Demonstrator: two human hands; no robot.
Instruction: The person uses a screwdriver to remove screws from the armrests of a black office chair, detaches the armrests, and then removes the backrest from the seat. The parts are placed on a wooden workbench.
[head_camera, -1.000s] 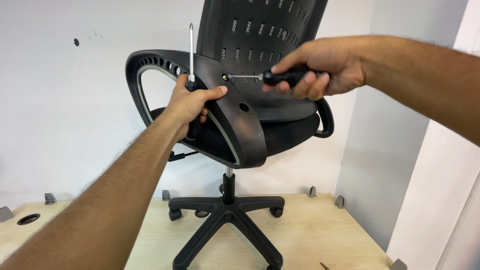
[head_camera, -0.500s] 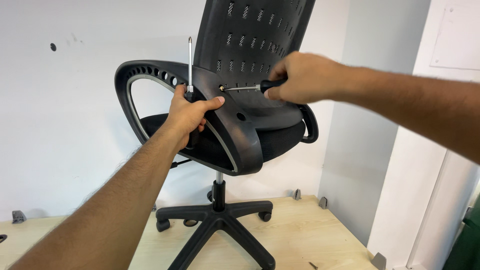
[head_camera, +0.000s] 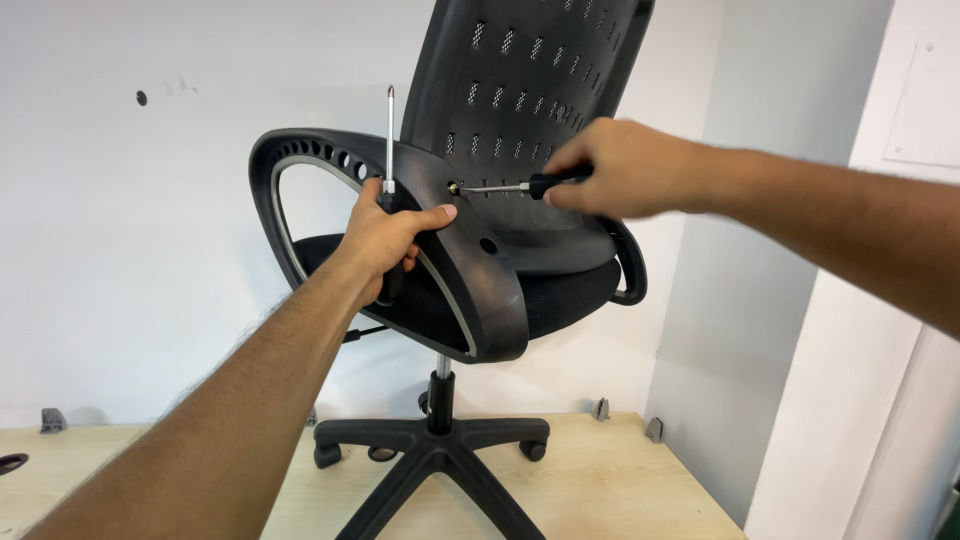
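Observation:
A black office chair (head_camera: 530, 90) with a perforated back stands on a wooden platform. My left hand (head_camera: 388, 238) grips its near black armrest (head_camera: 470, 280) and also holds a second screwdriver (head_camera: 389, 140) whose shaft points straight up. My right hand (head_camera: 615, 170) is closed around the black handle of a screwdriver (head_camera: 500, 187). That screwdriver lies level, with its tip at a screw (head_camera: 452, 187) on the armrest's outer face. A second hole (head_camera: 488, 245) shows lower on the armrest.
The chair's five-star base (head_camera: 435, 455) with castors rests on the light wooden platform (head_camera: 620, 480). White walls stand behind and at the right. Small metal brackets (head_camera: 655, 430) sit along the platform's back edge. The far armrest (head_camera: 632, 270) shows at the right.
My view has shifted, so the chair sits a little differently in frame. My right hand has moved on the screwdriver handle and is blurred. My left hand keeps its grip on the armrest.

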